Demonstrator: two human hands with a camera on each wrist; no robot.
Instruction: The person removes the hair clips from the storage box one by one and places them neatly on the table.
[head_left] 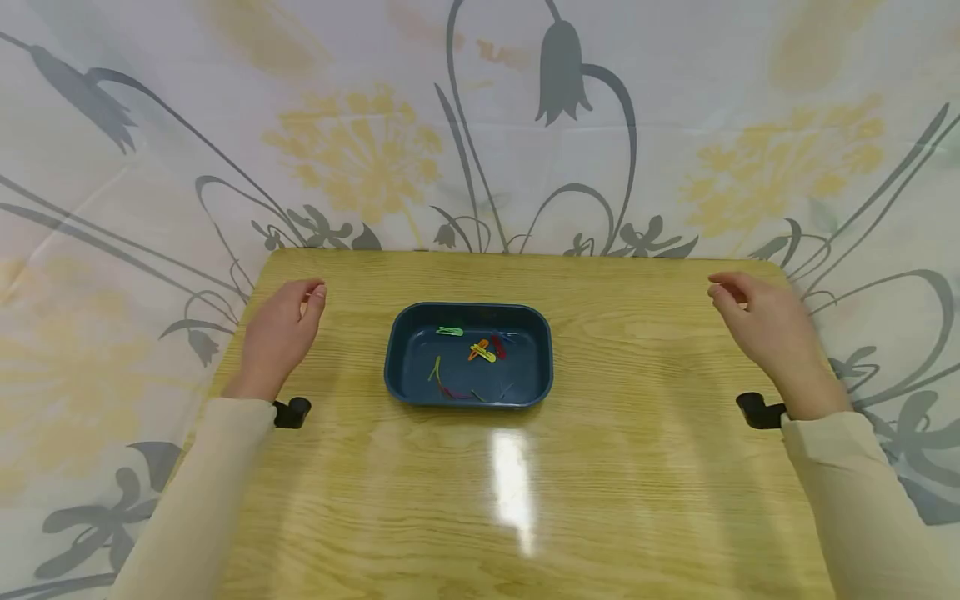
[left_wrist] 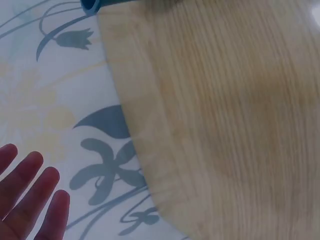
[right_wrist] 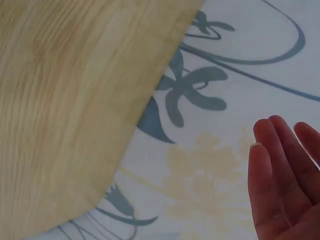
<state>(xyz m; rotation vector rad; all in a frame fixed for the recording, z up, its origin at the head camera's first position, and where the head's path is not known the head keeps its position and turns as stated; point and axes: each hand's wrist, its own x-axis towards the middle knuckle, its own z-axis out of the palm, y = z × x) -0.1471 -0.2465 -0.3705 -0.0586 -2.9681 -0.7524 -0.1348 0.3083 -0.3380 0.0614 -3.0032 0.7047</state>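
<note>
My left hand (head_left: 281,333) hovers over the left side of the table, its fingers (left_wrist: 31,195) loosely spread and holding nothing. On the opposite side, my right hand (head_left: 765,325) hangs above the table's right edge; its fingers (right_wrist: 280,165) are relaxed, with nothing in them. Between the two hands, apart from both, sits a dark blue tray (head_left: 468,402). Inside it lie a light green clip (head_left: 450,331), a yellow clip (head_left: 484,354) crossing an orange clip (head_left: 474,354), and a red clip (head_left: 498,347). Thin coloured strands (head_left: 456,394) lie near the tray's front wall.
The wooden table (head_left: 637,500) has light grain and rounded corners. A white cloth with grey and yellow flowers (head_left: 495,150) hangs behind it and along both sides. Black camera mounts (head_left: 294,412) are worn on the wrists. Light glares on the tabletop in front of the tray.
</note>
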